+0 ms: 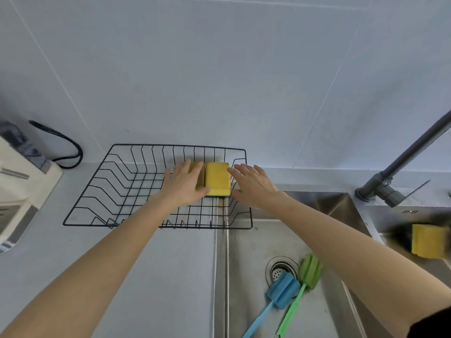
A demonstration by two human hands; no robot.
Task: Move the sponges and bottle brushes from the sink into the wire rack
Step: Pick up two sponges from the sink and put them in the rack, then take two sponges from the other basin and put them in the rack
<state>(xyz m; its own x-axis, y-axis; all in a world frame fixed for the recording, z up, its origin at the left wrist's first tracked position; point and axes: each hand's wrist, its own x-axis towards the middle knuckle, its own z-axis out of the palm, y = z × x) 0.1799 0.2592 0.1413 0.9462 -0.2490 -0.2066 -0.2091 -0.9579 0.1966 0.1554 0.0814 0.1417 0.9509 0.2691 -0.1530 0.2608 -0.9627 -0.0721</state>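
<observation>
Black wire rack on grey tabletop, left of steel sink. Two yellow rectangular sponges side by side in rack's right end. Blue foam bottle brush and green foam bottle brush in sink beside drain. Third yellow sponge in right basin. Grey faucet behind sink.

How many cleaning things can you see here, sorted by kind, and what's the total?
Yellow rectangular foam sponges: 3, two in the black wire rack, one in the right basin
Foam-headed plastic bottle brushes: 2, one blue, one green, both in the steel sink
Total: 5
</observation>
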